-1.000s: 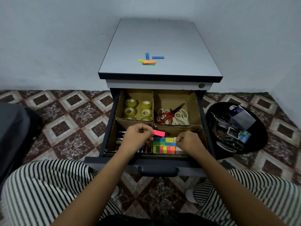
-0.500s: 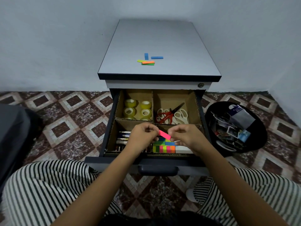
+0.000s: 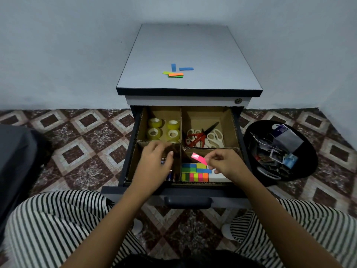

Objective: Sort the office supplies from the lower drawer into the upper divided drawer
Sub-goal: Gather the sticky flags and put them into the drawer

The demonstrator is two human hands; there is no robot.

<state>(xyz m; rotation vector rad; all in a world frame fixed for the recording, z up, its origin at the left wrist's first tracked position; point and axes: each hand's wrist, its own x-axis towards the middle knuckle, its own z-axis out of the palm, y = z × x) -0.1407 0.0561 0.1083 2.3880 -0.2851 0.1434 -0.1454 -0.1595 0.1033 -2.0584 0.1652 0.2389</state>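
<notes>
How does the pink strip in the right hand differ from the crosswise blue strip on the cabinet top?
The pink paper sticky strip is pinched by the right hand; the crosswise blue paper strip is untouched. The pink one is tilted over the front right cardboard compartment; the blue one lies flat on the grey cabinet top. Both are small narrow rectangles.

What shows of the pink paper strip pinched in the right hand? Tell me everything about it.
The bright pink rectangular paper strip is small, flat and thin, with a pale sheen near its far end. It is tilted, far end up and left, in the air over the front right compartment of the brown cardboard-divided drawer. The right hand pinches its lower right end. It hangs above the block of multicoloured sticky tabs; whether they touch is unclear.
</notes>
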